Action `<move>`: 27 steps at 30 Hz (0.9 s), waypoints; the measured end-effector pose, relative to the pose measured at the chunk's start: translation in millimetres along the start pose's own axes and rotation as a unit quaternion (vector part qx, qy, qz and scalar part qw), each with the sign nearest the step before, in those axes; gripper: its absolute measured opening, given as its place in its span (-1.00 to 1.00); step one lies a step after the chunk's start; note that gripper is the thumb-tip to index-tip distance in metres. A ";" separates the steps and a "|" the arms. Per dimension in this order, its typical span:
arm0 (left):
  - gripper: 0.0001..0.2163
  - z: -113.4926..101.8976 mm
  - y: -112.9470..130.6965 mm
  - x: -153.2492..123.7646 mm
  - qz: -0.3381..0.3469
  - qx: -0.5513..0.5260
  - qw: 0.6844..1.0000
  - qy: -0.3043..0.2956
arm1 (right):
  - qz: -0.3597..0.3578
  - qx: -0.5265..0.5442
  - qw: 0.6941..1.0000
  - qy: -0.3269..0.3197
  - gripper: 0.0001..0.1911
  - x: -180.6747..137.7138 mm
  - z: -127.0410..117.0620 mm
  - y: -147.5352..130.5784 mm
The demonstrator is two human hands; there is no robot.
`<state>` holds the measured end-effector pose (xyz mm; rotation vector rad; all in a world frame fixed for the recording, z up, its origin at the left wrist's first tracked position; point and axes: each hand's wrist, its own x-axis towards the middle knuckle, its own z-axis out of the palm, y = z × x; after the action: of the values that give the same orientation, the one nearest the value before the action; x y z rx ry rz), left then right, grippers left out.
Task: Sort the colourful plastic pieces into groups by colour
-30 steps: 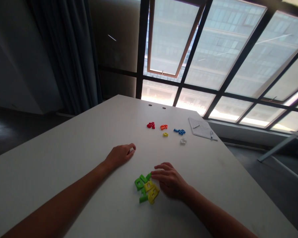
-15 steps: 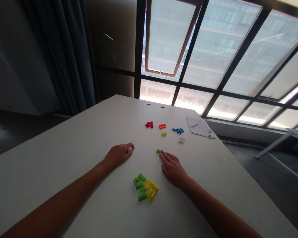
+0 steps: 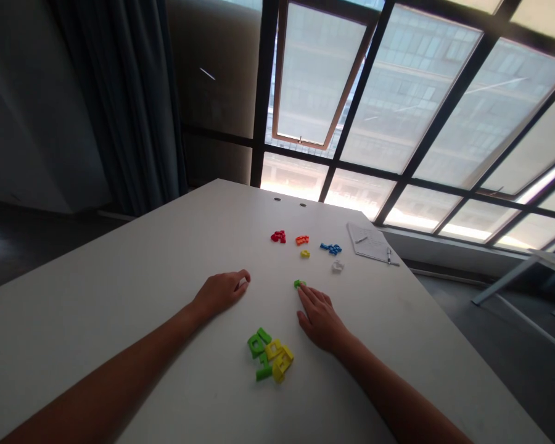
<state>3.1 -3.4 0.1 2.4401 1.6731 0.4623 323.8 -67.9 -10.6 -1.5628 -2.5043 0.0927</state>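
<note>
Step looks like fingertip push on green piece (image 3: pixel 298 283), mid-table, beyond green-yellow pile (image 3: pixel 268 356). Our right hand (image 3: pixel 319 316) flat, fingers extended, tips touching piece, gripping nothing. Left hand (image 3: pixel 222 291) curled on table; contents can't tell. Next move needs light, steady pressure.

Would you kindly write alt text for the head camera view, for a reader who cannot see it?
The right hand lies flat on a white table, its fingertips by a small green piece; the left hand rests curled beyond a green-and-yellow pile.
</note>
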 end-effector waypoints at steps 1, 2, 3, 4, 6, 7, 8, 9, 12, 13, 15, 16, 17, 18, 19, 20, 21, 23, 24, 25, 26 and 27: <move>-0.78 0.0 0.2 0.0 0.000 0.001 1.000 0.001 | 0.001 0.000 1.000 0.000 -0.33 0.1 -0.1 -0.1; -0.78 -0.1 0.6 -0.1 0.001 0.001 1.000 0.002 | 0.002 0.001 1.000 0.000 -0.33 -0.1 -0.2 -0.2; -0.78 -0.4 1.1 -0.3 0.002 0.002 1.000 0.003 | 0.003 0.002 1.000 0.000 -0.33 -0.3 -0.4 -0.3; -0.78 -0.8 1.6 -0.5 0.002 0.001 1.000 0.004 | 0.005 0.003 1.000 -0.001 -0.34 -0.5 -0.6 -0.3; -0.78 -1.5 2.6 -1.1 -0.001 -0.001 1.000 0.003 | 0.008 0.003 1.000 -0.002 -0.34 -0.8 -0.9 -0.1; -0.77 -1.8 2.9 -1.4 -0.003 -0.002 1.000 0.003 | 0.008 0.003 1.000 -0.002 -0.35 -0.9 -1.0 0.0; -0.77 -2.0 3.1 -1.7 -0.005 -0.002 1.000 0.002 | 0.007 0.004 1.000 -0.001 -0.35 -0.8 -1.2 0.0; -0.76 -2.2 3.2 -2.0 -0.006 -0.002 1.000 0.002 | 0.005 0.005 1.000 0.001 -0.35 -0.8 -1.4 0.1; -0.77 -2.6 2.8 -2.5 -0.006 0.002 1.000 0.003 | 0.014 0.007 1.000 0.012 -0.31 -1.1 -1.7 0.1; -0.77 -2.9 2.6 -2.6 -0.003 0.003 1.000 0.004 | 0.019 0.007 1.000 0.013 -0.29 -1.3 -1.5 0.0; -0.78 -3.6 2.9 -2.8 0.000 0.003 1.000 0.006 | 0.027 0.003 1.000 0.007 -0.28 -1.3 -0.7 -0.1; -0.78 -4.1 3.3 -2.8 0.000 0.001 1.000 0.006 | 0.027 0.000 1.000 0.002 -0.29 -0.8 0.1 -0.3; -0.78 -4.5 4.1 -2.7 -0.002 -0.001 1.000 0.006 | 0.027 -0.005 1.000 -0.002 -0.30 0.3 1.0 -0.5; -0.79 -4.9 5.1 -2.6 -0.006 -0.002 1.000 0.005 | 0.027 -0.011 1.000 -0.005 -0.32 2.1 1.9 -0.8; -0.79 -5.3 6.2 -2.4 -0.011 -0.002 1.000 0.003 | 0.028 -0.017 0.999 -0.007 -0.33 5.0 2.9 -1.1; -0.79 -5.5 7.5 -2.1 -0.016 0.000 1.000 0.000 | 0.029 -0.023 0.999 -0.007 -0.33 9.0 3.7 -1.6; -0.79 -5.7 8.7 -1.8 -0.022 0.004 1.000 -0.002 | 0.029 -0.027 0.999 -0.008 -0.33 14.3 4.4 -2.1; -0.79 -5.7 10.8 -1.1 -0.029 0.012 0.999 -0.004 | 0.029 -0.030 0.999 -0.012 -0.32 28.7 5.6 -3.5; -0.79 -5.6 11.6 -0.9 -0.031 0.015 0.999 -0.004 | 0.029 -0.029 0.999 -0.016 -0.32 37.4 6.1 -4.4; -0.79 -5.4 12.1 -0.6 -0.030 0.018 0.999 -0.004 | 0.030 -0.028 0.999 -0.020 -0.33 46.9 6.8 -5.2; -0.79 -5.2 12.4 -0.4 -0.029 0.023 0.999 -0.003 | 0.032 -0.026 0.999 -0.027 -0.33 57.1 7.6 -6.2; -0.79 -4.9 12.5 -0.3 -0.027 0.027 0.999 -0.003 | 0.035 -0.025 0.999 -0.032 -0.32 67.5 8.6 -7.2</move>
<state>12.4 -8.5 8.3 2.4238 1.7665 0.4075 287.0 -10.2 -9.5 -1.6920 -2.5190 0.0932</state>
